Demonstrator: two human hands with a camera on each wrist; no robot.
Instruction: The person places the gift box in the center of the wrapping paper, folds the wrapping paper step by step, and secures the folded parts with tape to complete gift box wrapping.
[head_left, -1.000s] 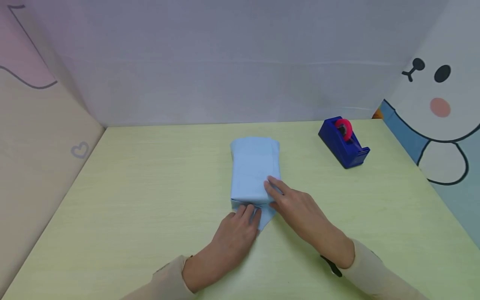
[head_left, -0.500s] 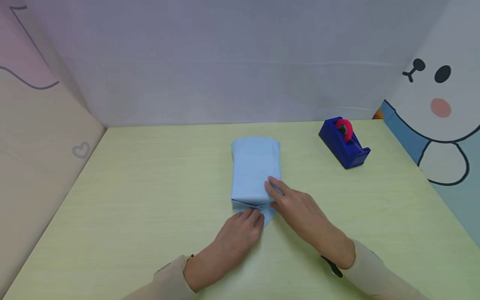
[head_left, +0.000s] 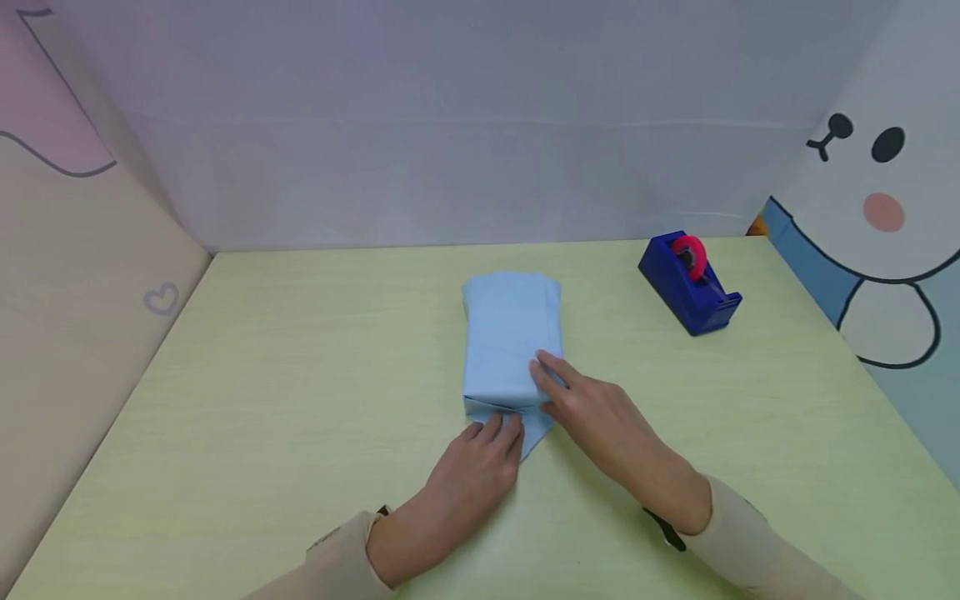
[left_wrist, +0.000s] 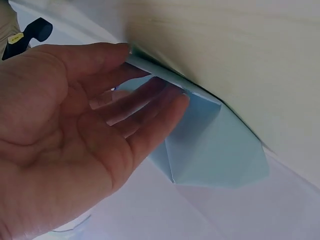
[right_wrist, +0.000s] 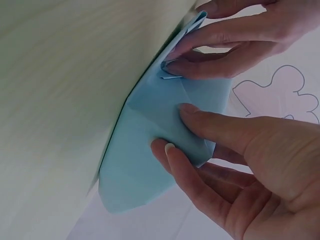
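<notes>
A box-shaped package wrapped in light blue paper (head_left: 506,333) lies on the table, its near end partly folded. From that end a pointed paper flap (head_left: 535,429) sticks out toward the front. My left hand (head_left: 478,467) pinches this flap, thumb on one side and fingers on the other; in the left wrist view the fingers (left_wrist: 160,117) reach into the fold. The right hand (head_left: 596,417) grips the package's near right corner. In the right wrist view its thumb (right_wrist: 215,125) presses the paper, with the other fingers curled round the corner.
A dark blue tape dispenser (head_left: 688,287) with a pink roll stands at the back right of the pale table (head_left: 300,375). A plain wall panel (head_left: 465,125) rises behind the table, with printed panels at both sides.
My left hand slid slightly right and toward the front along the flap, then came partly back. The right hand stays on the package corner, and the package keeps its place.
</notes>
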